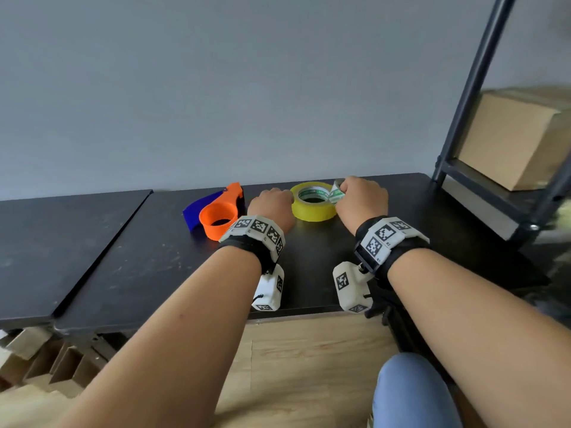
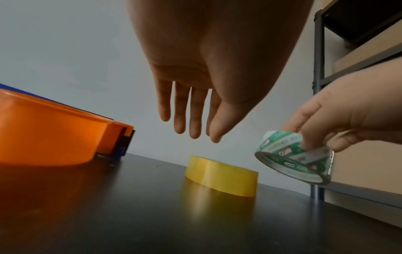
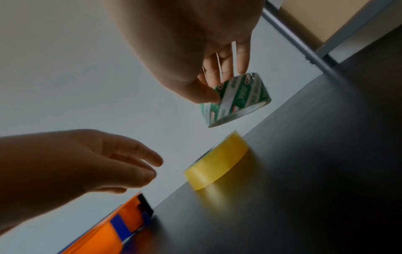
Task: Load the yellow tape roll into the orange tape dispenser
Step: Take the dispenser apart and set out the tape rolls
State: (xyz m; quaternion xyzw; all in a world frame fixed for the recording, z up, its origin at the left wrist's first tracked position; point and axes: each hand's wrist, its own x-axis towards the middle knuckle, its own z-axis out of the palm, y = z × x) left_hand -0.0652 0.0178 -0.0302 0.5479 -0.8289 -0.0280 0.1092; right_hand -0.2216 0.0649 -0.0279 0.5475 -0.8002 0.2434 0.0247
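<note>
The yellow tape roll (image 1: 312, 201) lies flat on the black table (image 1: 160, 254), also seen as the yellow tape roll (image 2: 222, 176) and yellow tape roll (image 3: 216, 163). Left of it the orange tape dispenser (image 1: 220, 216) with a blue blade guard lies on the table; orange tape dispenser (image 2: 50, 137), orange tape dispenser (image 3: 113, 228). My left hand (image 1: 272, 206) hovers between dispenser and roll, fingers (image 2: 185, 111) straight, holding nothing. My right hand (image 1: 360, 200) pinches an empty green-and-white tape core (image 2: 293, 158) above the table right of the roll; tape core (image 3: 237, 99).
A dark metal shelf rack (image 1: 472, 97) stands at the table's right end, with a cardboard box (image 1: 509, 140) on its shelf. A grey wall runs behind the table. A second black tabletop (image 1: 61, 242) adjoins on the left.
</note>
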